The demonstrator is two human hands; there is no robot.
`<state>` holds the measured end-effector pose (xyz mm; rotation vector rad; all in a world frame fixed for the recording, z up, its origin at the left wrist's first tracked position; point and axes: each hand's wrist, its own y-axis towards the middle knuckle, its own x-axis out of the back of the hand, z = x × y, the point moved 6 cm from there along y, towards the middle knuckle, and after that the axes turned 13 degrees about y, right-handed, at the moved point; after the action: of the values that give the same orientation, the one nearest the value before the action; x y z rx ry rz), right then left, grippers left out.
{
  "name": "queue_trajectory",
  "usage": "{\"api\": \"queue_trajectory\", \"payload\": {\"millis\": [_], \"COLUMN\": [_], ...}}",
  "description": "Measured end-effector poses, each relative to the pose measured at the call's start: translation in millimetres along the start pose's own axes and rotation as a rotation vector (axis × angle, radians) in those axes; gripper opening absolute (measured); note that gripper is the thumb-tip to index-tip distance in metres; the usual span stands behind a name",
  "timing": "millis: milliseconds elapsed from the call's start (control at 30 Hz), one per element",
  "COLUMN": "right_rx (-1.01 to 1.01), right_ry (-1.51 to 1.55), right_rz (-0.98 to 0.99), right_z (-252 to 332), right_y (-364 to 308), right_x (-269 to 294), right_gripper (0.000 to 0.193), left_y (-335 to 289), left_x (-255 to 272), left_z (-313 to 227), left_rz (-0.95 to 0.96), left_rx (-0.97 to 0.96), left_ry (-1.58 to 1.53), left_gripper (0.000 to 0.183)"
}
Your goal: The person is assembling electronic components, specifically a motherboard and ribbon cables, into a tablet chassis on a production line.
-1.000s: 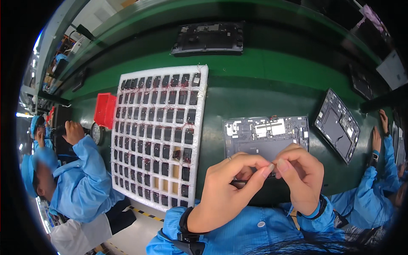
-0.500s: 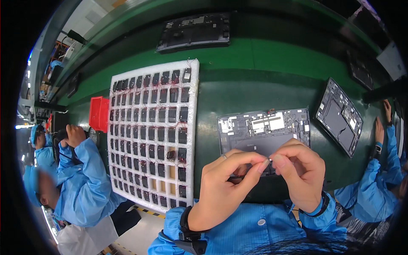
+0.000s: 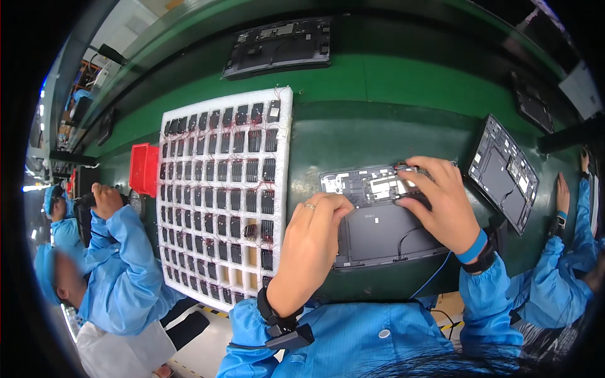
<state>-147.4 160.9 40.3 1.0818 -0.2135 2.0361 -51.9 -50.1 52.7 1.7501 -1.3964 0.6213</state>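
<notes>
One open dark chassis [image 3: 373,234] lies on the bench [image 3: 372,133]: right hand [image 3: 446,211] arched wide over its circuit board [image 3: 380,189], left hand [image 3: 309,255] narrowed, contents unseen; uneven thumb pressure might flex the board.

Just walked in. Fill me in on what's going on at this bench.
Someone is working bare-handed on an open, dark electronic chassis on the green bench. The left hand is at its left side; the right hand is over the circuitry at its upper right. Whether either holds a small part is hidden. To the left lies a white foam tray of small black parts with red wires, with a red bin beyond it. A second open chassis sits angled at right.
</notes>
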Motion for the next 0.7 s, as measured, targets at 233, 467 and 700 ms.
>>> {"api": "queue_trajectory", "payload": {"millis": [233,467,700], "right_rx": [0.003,-0.034,0.021], "right_ry": [0.028,0.108,0.246], "right_rz": [0.141,0.228,0.152], "right_z": [6.2,5.8,2.9], "right_y": [24.3,30.9,28.3], "right_x": [-6.0,-9.6,-6.4], "right_gripper": [0.061,0.051,0.027], "left_y": [0.3,-0.9,-2.1], "left_x": [-14.4,-30.3,-39.5], "left_z": [11.5,10.4,10.2], "left_rz": [0.004,-0.051,-0.095], "left_rx": [0.038,-0.165,-0.255], "left_ry": [0.078,0.195,0.171], "left_gripper": [0.014,0.02,0.029]}}
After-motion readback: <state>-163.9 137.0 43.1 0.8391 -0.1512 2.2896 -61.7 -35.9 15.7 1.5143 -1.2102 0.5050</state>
